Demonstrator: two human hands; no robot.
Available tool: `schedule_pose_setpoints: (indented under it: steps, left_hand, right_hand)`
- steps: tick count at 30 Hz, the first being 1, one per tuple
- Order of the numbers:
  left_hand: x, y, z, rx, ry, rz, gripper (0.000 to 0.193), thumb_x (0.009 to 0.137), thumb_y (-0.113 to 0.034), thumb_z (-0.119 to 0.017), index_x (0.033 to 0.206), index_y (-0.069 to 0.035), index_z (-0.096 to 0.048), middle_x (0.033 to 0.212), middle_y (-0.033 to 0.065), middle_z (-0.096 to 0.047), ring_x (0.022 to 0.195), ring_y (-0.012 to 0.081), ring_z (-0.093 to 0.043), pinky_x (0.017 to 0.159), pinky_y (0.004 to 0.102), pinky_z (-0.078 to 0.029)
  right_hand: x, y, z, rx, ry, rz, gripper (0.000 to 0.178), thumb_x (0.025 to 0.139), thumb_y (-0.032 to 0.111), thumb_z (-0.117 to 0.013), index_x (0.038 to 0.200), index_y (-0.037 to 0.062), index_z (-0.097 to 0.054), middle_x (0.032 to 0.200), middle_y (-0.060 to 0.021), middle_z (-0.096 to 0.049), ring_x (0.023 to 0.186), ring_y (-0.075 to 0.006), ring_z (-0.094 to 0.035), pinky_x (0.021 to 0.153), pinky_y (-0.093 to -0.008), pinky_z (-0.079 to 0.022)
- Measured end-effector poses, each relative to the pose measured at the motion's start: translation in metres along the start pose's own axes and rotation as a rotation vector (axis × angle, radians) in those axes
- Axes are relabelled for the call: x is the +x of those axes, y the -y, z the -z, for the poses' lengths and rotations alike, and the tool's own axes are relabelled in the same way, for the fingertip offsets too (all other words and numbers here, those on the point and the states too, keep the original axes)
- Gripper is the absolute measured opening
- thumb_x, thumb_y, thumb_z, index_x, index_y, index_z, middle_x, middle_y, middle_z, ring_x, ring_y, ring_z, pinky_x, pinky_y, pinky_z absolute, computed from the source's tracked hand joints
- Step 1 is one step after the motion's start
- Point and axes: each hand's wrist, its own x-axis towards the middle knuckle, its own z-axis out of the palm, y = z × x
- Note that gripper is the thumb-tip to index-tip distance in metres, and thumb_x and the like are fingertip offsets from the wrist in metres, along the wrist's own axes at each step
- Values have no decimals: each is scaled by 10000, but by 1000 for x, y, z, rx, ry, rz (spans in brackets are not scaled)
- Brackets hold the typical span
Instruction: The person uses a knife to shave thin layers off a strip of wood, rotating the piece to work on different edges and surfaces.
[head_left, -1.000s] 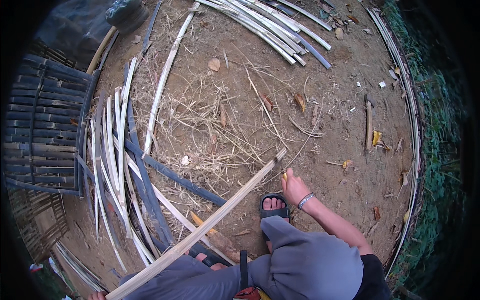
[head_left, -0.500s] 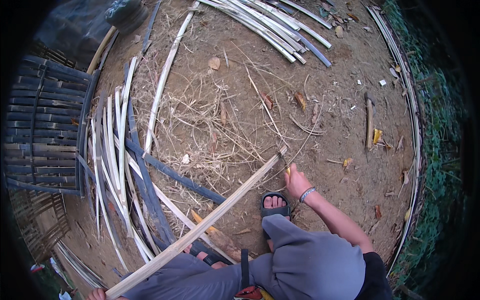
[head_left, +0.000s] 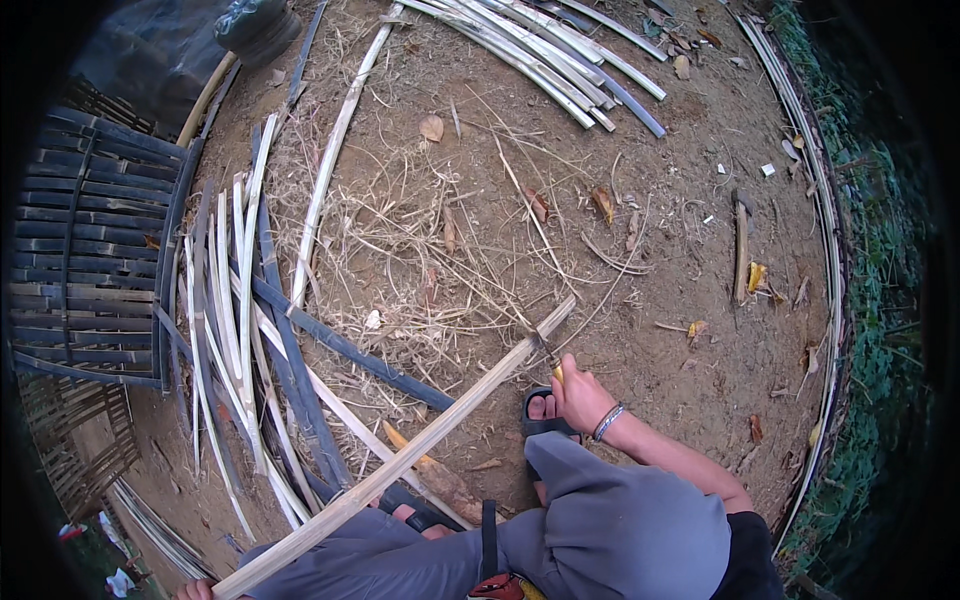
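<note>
A long pale split-bamboo strip (head_left: 400, 461) slants across my lap, from the lower left up to the middle of the ground. My left hand (head_left: 197, 590) is closed around its near end at the bottom edge, only partly in view. In my closed right hand (head_left: 584, 400) is a knife (head_left: 557, 372) with a yellow handle. Its dark blade lies across the strip a short way below the far tip. Fine shavings (head_left: 420, 240) lie on the soil beyond the strip.
Pale and dark bamboo strips (head_left: 235, 300) are heaped at the left beside a slatted bamboo panel (head_left: 90, 245). More strips (head_left: 540, 60) lie at the far side. A hammer (head_left: 741, 245) rests on the dirt at right, near a plant-lined edge (head_left: 870, 300). My sandalled foot (head_left: 545, 408) is close to my right hand.
My right hand has drawn the knife back toward me, down along the strip from its far tip. My left hand keeps its hold on the near end.
</note>
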Motion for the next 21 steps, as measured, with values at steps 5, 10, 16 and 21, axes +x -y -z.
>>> schedule_pose_setpoints:
  steps: [5, 10, 16, 21]
  left_hand:
    - [-4, 2, -13, 94, -96, -60, 150, 891, -131, -434, 830, -5, -485, 788, 107, -442, 736, 221, -419, 767, 367, -368]
    - [2, -1, 6, 12, 9, 21, 174, 892, -135, -417, 832, 6, -501, 771, 105, -453, 729, 223, -422, 765, 367, -370]
    - [4, -1, 10, 1, 15, 38, 186, 891, -146, -409, 831, 4, -502, 773, 106, -458, 736, 230, -428, 767, 368, -369]
    - [28, -11, 66, -104, 247, 277, 129, 907, -30, -429, 988, -16, -329, 876, 72, -316, 840, 183, -376, 841, 329, -355]
  right_hand:
    - [24, -31, 15, -62, -64, -106, 237, 952, 182, -455, 992, -36, -369, 731, -317, -615, 719, -504, -612, 639, -541, -514]
    - [-15, 34, 19, 7, 117, 125, 239, 952, 181, -447, 1014, -29, -351, 694, -320, -598, 683, -511, -596, 618, -572, -487]
    - [-18, 37, 9, 132, 149, 136, 231, 950, 186, -465, 1029, 1, -350, 678, -279, -601, 653, -484, -598, 589, -531, -491]
    - [-27, 51, 8, 135, 204, 258, 285, 928, 208, -511, 1056, 1, -361, 697, -277, -601, 675, -489, -595, 624, -534, -483]
